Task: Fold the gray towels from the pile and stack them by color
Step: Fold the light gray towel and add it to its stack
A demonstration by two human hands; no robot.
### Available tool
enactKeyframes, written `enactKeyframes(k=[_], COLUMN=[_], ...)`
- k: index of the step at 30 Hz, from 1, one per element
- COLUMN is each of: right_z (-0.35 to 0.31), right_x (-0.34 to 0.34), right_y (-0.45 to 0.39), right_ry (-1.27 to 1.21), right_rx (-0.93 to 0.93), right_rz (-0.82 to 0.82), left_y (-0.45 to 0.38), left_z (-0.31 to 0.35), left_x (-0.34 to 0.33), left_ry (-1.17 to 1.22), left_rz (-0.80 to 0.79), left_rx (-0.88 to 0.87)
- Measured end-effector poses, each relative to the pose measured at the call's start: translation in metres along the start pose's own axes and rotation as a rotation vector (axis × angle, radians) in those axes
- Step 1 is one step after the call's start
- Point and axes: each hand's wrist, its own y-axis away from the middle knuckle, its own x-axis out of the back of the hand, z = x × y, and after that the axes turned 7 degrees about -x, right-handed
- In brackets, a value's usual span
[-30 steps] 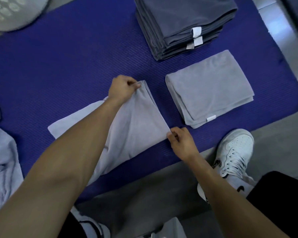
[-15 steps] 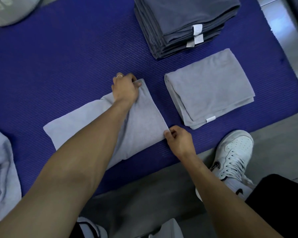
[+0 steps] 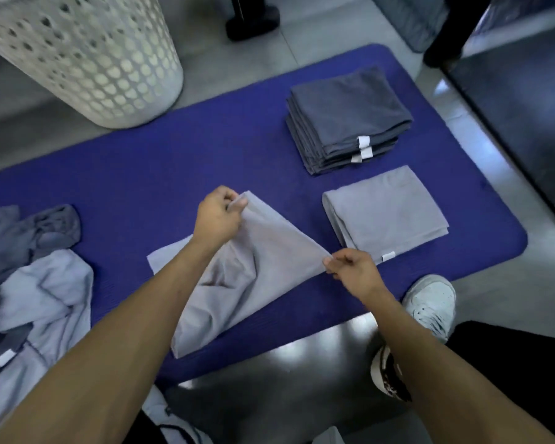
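on blue mat (image 3: 173, 161), light gray towel (image 3: 263, 261) stretched diagonally, both hands pinching

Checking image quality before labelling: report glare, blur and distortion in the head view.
Head view: glare patches on the glossy floor near the mat; wide-angle bending curves the mat's edge and basket; slight motion blur on the hands; dim, bluish lighting overall.

It looks like a home laundry corner: a white perforated hamper (image 3: 87, 56) stands on the tiled floor (image 3: 244, 65) just behind a blue mat (image 3: 173, 161).
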Motion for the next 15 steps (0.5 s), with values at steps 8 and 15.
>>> enactKeyframes(k=[8,15], right_z=[-0.142,-0.249], right_x=[0.015,0.012], right_y=[0.086,0.134], right_ry=[0.107,0.439], right_rx=[0.373,0.600], right_rz=[0.261,0.364], left_y=[0.046,0.091], left_z=[0.077,0.097], left_x=[0.141,0.214], left_ry=[0.101,0.303], left_rz=[-0.184,-0.061], left_rx=[-0.054,-0.056])
